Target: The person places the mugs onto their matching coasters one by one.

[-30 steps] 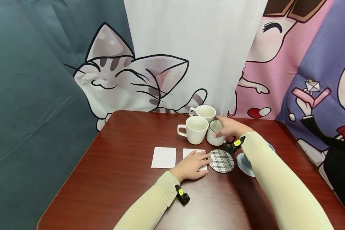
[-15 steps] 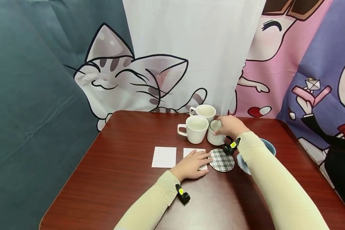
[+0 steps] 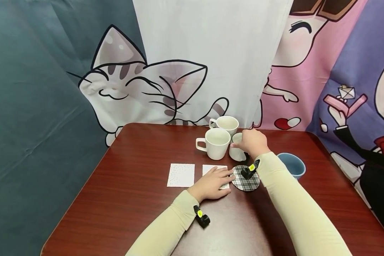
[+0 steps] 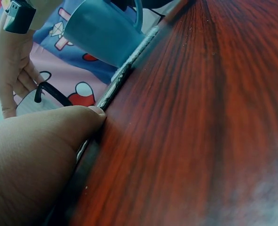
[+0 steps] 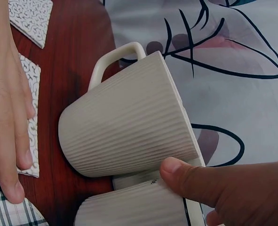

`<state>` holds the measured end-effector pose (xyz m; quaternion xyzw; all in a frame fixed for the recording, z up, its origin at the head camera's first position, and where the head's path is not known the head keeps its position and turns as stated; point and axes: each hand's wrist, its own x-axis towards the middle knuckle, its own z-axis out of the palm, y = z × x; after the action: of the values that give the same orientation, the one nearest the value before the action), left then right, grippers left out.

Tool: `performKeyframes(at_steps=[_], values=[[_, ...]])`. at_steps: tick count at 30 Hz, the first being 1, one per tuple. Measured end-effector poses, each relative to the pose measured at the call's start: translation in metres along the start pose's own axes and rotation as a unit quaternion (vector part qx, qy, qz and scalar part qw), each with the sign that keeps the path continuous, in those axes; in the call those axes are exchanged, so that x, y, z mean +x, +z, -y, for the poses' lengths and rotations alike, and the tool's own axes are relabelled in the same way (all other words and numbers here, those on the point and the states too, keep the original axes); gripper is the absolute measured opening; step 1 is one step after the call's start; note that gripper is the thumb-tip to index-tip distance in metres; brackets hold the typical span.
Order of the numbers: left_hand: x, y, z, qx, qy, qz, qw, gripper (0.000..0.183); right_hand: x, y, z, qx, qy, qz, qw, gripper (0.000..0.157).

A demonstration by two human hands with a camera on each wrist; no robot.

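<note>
My right hand (image 3: 254, 143) grips the rim of a white ribbed mug (image 3: 238, 153) with a black rim and black handle. In the right wrist view the thumb lies along that mug's (image 5: 134, 207) rim, beside a plain white ribbed mug (image 5: 129, 120); the other fingers are mostly hidden. My left hand (image 3: 212, 185) rests with straight fingers over a speckled white square coaster (image 3: 211, 168). Its fingertips reach the edge of a round plaid coaster (image 3: 245, 185). Left of them lies another white square coaster (image 3: 181, 175).
A third white mug (image 3: 228, 122) stands behind the other two, near the table's back edge. At the right, a blue mug (image 3: 292, 164) is partly covered by my right sleeve. A printed cloth (image 3: 179, 32) hangs directly behind the wooden table (image 3: 131, 199).
My right hand has moved in over the black-rimmed mug and taken its rim, and the right wrist has swung left. More of the blue mug shows now. The left hand stays put.
</note>
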<state>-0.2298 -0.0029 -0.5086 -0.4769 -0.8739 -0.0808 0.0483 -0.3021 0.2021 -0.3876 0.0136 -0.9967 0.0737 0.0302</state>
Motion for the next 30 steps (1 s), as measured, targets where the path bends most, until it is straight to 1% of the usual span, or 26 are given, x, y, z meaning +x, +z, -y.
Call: performKeyframes(at_steps=[6, 12, 16, 21, 23, 26, 28, 30], values=[[-0.001, -0.001, -0.001, 0.004, -0.004, 0.003, 1.0, 0.053, -0.005, 0.002, 0.006, 0.002, 0.013, -0.013, 1.0, 0.068], [-0.001, -0.002, -0.002, 0.0, -0.007, 0.008, 0.9999, 0.053, -0.007, 0.005, 0.009, 0.0, 0.029, -0.024, 0.999, 0.073], [0.0, -0.001, -0.001, 0.0, -0.005, 0.004, 1.0, 0.053, -0.008, 0.007, 0.011, -0.002, 0.039, -0.031, 0.999, 0.075], [-0.001, 0.002, 0.0, 0.006, -0.004, 0.001, 1.0, 0.053, -0.01, 0.008, 0.012, 0.001, 0.044, -0.031, 0.999, 0.085], [-0.001, 0.003, 0.0, 0.006, -0.005, 0.002, 1.0, 0.053, -0.012, 0.009, 0.011, 0.011, 0.051, -0.031, 0.998, 0.091], [-0.001, 0.002, -0.001, 0.006, -0.003, -0.001, 1.0, 0.054, -0.019, 0.009, 0.008, 0.041, 0.068, -0.038, 0.996, 0.097], [0.0, 0.001, -0.001, 0.006, -0.002, -0.002, 1.0, 0.054, -0.025, 0.011, 0.005, 0.064, 0.078, -0.05, 0.994, 0.099], [0.0, 0.0, -0.001, 0.005, 0.0, -0.005, 1.0, 0.053, -0.032, 0.015, 0.003, 0.093, 0.088, -0.063, 0.99, 0.097]])
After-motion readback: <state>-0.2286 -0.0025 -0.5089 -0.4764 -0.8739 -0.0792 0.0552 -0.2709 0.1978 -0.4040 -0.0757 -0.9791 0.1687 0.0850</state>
